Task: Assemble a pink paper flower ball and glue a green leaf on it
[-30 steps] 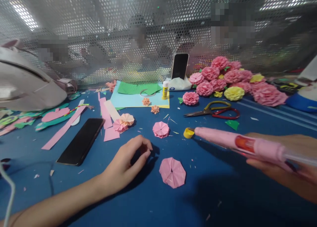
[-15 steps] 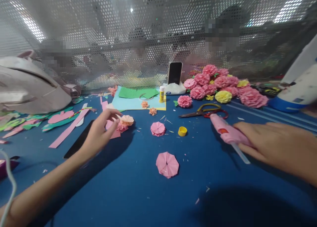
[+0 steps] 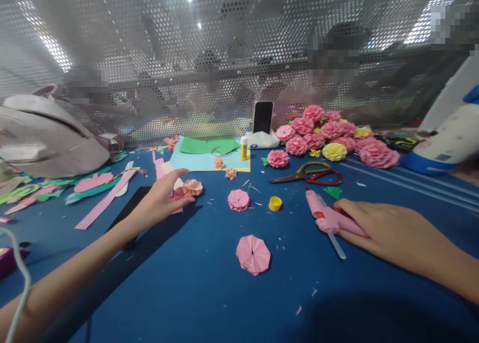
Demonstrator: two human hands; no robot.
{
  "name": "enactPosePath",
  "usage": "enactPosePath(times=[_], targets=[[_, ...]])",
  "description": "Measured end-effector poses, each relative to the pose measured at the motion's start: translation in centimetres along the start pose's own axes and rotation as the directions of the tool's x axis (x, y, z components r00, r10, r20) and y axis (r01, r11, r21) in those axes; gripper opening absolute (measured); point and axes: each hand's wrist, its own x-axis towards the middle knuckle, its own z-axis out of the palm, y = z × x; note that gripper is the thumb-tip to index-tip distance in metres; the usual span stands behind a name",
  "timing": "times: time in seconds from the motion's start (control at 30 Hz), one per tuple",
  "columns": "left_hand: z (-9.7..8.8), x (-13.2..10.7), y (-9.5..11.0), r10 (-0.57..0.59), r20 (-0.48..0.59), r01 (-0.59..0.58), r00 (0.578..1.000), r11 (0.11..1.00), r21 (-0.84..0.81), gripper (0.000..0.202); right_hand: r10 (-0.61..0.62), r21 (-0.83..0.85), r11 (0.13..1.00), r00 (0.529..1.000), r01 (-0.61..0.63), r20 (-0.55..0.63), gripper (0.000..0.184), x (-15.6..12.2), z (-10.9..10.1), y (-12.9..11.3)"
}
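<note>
My left hand (image 3: 162,196), fingers spread, hovers beside a peach folded-paper flower (image 3: 193,187) and a darker pink one (image 3: 182,193); a firm hold on either does not show. My right hand (image 3: 377,226) is closed round the handle of a pink hot glue gun (image 3: 327,215), whose clear glue stick (image 3: 337,247) juts out at the rear. Between the hands lie two pink pleated paper rosettes, one nearer (image 3: 253,255) and one farther (image 3: 238,200). A yellow cap (image 3: 275,203) sits right of the farther rosette.
Scissors (image 3: 303,174) lie beyond the glue gun, near a green paper scrap (image 3: 333,192). Pink paper flowers (image 3: 312,128) are heaped at the back right. A glue stick tube (image 3: 244,148) and phone (image 3: 263,117) stand mid-back. A bag (image 3: 56,133) and paper strips (image 3: 107,198) occupy the left.
My right hand has brought the glue gun left and lower, uncovering a green scrap. My left hand has shifted slightly right, its fingers spread wider beside the peach flower.
</note>
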Motion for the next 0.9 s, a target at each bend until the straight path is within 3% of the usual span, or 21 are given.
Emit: enactPosePath(times=[0.17, 0.33, 0.47, 0.57, 0.73, 0.9], targets=[[0.1, 0.7, 2.3, 0.109, 0.033, -0.109, 0.993, 0.994, -0.001, 0.047, -0.067, -0.007, 0.998, 0.986, 0.066, -0.153, 0.046, -0.3, -1.5, 0.1], [2.6, 1.7, 6.0, 0.256, 0.161, -0.246, 0.953, 0.966, -0.084, 0.05, -0.142, -0.082, 0.989, 0.918, 0.12, -0.37, 0.044, 0.3, -4.3, -1.4], [5.3, 3.1, 7.2, 0.257, 0.179, -0.232, 0.949, 0.961, -0.153, 0.051, -0.239, -0.098, 0.971, 0.86, 0.219, -0.451, 0.032, 0.7, -5.7, -3.3], [6.4, 3.8, 7.1, 0.239, 0.163, -0.203, 0.957, 0.956, -0.209, 0.051, -0.259, -0.046, 0.962, 0.854, 0.268, -0.451, 0.025, 0.9, -5.9, -4.5], [5.6, 3.1, 7.1, 0.218, 0.138, -0.167, 0.966, 0.937, -0.307, 0.055, -0.263, 0.076, 0.939, 0.84, 0.337, -0.475, 0.015, 2.2, -5.8, -6.1], [3.7, 1.4, 8.9, 0.213, 0.157, -0.13, 0.964, 0.9, -0.417, 0.054, -0.278, 0.187, 0.903, 0.859, 0.386, -0.431, 0.021, 4.8, -5.7, -7.7]])
